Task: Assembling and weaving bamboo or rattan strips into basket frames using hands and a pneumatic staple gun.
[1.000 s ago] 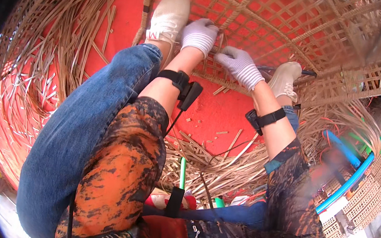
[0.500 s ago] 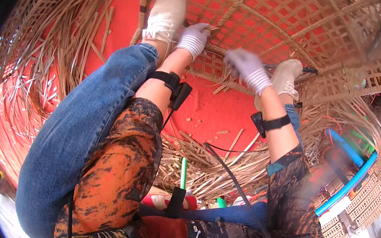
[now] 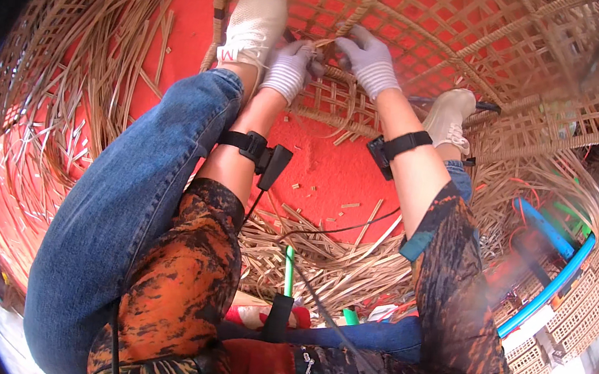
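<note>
My left hand (image 3: 289,69), in a pale glove with a striped cuff, is closed at the wrapped edge of a large woven cane lattice piece (image 3: 412,20). A short tan cane strip (image 3: 324,42) sticks out from its fingertips toward the right. Just to the right, my right hand (image 3: 370,63), gloved the same way, pinches at the strip's other end with bent fingers. The fingertips of both hands are close together over the lattice edge, and the fingers partly hide the strip. My left shoe (image 3: 257,22) stands against the lattice beside my left hand.
My right shoe (image 3: 449,116) is by the lattice's right part. Loose cane strips (image 3: 119,35) lie in heaps at the left and nearer to me, on a red floor covering (image 3: 318,163). A blue tube (image 3: 555,289) curves at the right, near stacked woven pieces (image 3: 586,308). A dark cable (image 3: 321,307) crosses the lap.
My right hand has swung left and away from me, from a blurred spot apart, to meet the strip at my left hand. My left hand has shifted slightly left and nearer.
</note>
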The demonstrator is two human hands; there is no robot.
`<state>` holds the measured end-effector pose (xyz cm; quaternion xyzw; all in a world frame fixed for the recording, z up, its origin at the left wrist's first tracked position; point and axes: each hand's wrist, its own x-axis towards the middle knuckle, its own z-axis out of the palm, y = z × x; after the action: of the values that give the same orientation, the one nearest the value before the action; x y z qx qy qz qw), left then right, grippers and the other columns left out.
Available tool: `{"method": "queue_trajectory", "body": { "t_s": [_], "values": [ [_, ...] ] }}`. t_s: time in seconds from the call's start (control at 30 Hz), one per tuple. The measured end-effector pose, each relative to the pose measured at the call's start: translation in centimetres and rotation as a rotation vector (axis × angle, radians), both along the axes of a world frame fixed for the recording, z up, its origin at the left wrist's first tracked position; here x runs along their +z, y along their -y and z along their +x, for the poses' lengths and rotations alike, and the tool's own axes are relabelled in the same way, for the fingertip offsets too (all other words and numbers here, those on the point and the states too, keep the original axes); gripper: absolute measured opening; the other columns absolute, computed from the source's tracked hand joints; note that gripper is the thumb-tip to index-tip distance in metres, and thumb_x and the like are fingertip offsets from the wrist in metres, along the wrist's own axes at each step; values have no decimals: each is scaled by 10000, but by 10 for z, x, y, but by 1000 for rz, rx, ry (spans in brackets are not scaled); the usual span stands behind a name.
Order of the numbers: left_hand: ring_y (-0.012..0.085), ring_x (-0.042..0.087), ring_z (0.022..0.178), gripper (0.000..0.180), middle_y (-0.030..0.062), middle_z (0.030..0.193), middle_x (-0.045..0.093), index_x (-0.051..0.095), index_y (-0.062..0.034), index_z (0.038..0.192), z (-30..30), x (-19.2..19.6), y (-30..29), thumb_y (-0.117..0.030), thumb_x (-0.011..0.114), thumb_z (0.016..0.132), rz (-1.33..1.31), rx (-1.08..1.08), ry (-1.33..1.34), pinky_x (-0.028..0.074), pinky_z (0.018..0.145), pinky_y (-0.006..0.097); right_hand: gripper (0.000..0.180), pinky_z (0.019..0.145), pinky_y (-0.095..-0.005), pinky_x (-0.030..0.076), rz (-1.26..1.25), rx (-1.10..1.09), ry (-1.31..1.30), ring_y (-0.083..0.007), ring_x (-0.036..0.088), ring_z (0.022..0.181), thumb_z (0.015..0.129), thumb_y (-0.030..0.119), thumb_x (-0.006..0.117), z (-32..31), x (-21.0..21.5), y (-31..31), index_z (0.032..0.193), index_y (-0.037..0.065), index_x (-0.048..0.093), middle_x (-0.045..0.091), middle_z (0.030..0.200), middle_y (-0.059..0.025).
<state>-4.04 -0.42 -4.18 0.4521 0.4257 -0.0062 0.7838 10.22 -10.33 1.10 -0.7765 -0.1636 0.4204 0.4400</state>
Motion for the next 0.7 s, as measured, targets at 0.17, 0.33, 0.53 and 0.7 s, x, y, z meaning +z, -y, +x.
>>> {"method": "queue_trajectory", "body": {
  "t_s": [0.17,0.33,0.53,0.7],
  "values": [
    [220,640,666,408,119,807,681,627,-19,1203,2,9,2,-350,549,977,-16,69,-143,523,619,373,330,728,-385,555,-197,144,221,-293,684,739,911,290,661,1,-9,-13,1058,-5,651,711,895,-172],
    [374,616,1025,453,159,1099,669,624,-65,1238,3,51,29,-220,680,816,1352,-203,-215,484,911,463,433,807,-425,541,-331,206,561,-349,685,874,888,391,659,-7,-17,-21,1069,-2,641,708,951,-209],
    [404,579,1131,458,195,1236,622,605,-37,1250,19,43,34,-57,612,792,1162,-127,-27,457,1003,462,422,926,-484,520,-462,236,521,-417,663,1003,897,378,594,-8,-12,-27,1129,26,587,693,1008,-252],
    [290,596,1229,568,182,1339,610,556,-66,1376,31,20,23,-25,650,818,648,-126,-68,447,1047,336,420,916,-483,525,-404,248,495,-426,661,993,886,361,591,-4,-5,-23,1123,15,590,692,1002,-258]
  ]
}}
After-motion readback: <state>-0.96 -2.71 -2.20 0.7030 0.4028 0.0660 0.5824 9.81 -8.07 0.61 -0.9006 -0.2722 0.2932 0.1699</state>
